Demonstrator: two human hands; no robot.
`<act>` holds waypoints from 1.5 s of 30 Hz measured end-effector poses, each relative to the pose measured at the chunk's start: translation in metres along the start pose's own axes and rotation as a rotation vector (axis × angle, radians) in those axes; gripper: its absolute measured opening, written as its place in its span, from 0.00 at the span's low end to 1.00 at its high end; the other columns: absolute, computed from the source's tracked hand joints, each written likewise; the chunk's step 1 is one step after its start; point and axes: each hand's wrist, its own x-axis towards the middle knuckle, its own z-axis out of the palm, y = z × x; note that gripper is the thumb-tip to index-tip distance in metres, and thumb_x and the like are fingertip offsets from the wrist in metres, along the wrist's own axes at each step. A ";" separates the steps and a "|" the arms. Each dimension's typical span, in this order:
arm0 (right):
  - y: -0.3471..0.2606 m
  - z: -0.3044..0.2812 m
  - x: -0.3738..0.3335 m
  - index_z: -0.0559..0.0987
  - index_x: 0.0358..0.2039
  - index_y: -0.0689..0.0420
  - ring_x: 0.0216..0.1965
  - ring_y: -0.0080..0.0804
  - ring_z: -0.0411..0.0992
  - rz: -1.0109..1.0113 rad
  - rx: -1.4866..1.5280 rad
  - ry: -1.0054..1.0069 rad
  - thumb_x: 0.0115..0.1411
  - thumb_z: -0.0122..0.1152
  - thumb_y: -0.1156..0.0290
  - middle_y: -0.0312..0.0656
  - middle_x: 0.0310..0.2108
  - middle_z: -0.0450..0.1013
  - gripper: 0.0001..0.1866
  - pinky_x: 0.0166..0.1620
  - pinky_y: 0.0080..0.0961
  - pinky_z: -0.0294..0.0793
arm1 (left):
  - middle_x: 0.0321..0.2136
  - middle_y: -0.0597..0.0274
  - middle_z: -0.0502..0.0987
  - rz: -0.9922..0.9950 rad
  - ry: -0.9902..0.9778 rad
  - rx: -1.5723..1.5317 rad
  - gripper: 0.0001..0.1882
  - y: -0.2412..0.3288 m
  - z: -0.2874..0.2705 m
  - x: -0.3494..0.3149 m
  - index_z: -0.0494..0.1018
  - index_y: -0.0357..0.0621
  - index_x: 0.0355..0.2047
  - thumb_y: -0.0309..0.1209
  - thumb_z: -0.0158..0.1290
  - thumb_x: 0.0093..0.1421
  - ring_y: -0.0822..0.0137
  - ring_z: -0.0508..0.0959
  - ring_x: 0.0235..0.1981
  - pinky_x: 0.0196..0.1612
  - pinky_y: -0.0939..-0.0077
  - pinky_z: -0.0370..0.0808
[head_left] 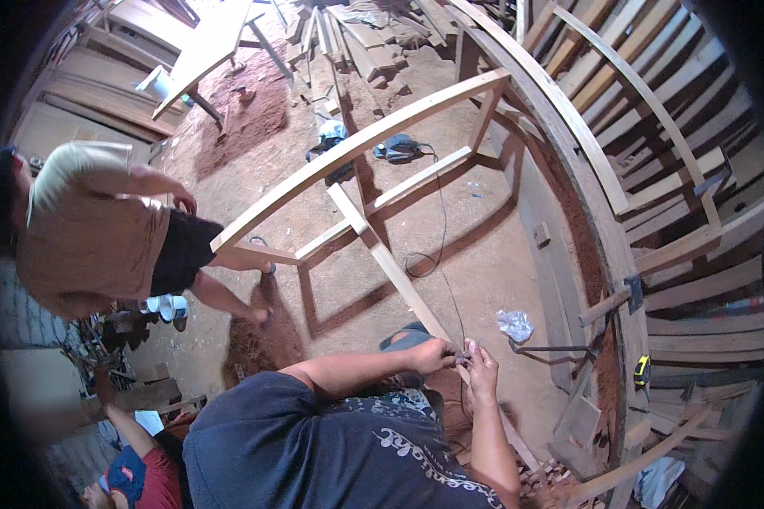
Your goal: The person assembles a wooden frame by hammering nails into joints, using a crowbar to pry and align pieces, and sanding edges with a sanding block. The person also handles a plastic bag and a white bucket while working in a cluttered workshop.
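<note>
My left hand [437,356] and my right hand [482,371] meet in front of my body, fingertips pinched together. A thin dark power cord [446,297] runs across the floor up to them, and both hands are closed on it. The small dark bit between the fingertips is too small to make out. Just beyond my left hand, the near end of a pale wooden beam [390,265] points toward me. Its far end lies by a low rail of a wooden frame [365,146], which has a long curved top bar and short legs.
Two power tools, one a dark handheld machine [396,148], lie behind the frame. At left stands a person [93,229]; another person in red [148,467] is lower left. A long board [560,170] edges the right side, with a tape measure [643,371], clamps and stacked lumber. Crumpled plastic [515,325] lies nearby.
</note>
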 end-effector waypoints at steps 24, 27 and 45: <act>0.083 0.210 0.137 0.77 0.51 0.54 0.31 0.29 0.78 0.753 -0.439 0.243 0.70 0.60 0.59 0.39 0.39 0.79 0.15 0.31 0.28 0.78 | 0.43 0.44 0.83 -0.780 1.030 0.456 0.15 -0.281 -0.857 0.071 0.84 0.50 0.47 0.39 0.53 0.66 0.42 0.82 0.47 0.52 0.50 0.78; 0.053 0.253 0.152 0.77 0.52 0.55 0.33 0.30 0.78 0.802 -0.343 0.361 0.69 0.62 0.56 0.40 0.38 0.79 0.19 0.34 0.27 0.79 | 0.43 0.45 0.83 -0.687 0.974 0.508 0.15 -0.332 -0.904 0.114 0.84 0.51 0.45 0.37 0.52 0.64 0.43 0.82 0.47 0.52 0.50 0.77; 0.024 0.311 0.172 0.75 0.56 0.59 0.37 0.36 0.78 0.939 -0.408 0.483 0.69 0.57 0.56 0.47 0.43 0.78 0.23 0.39 0.31 0.77 | 0.41 0.46 0.82 -0.364 1.281 0.424 0.15 -0.387 -0.919 0.158 0.82 0.46 0.47 0.33 0.57 0.60 0.47 0.82 0.42 0.47 0.57 0.78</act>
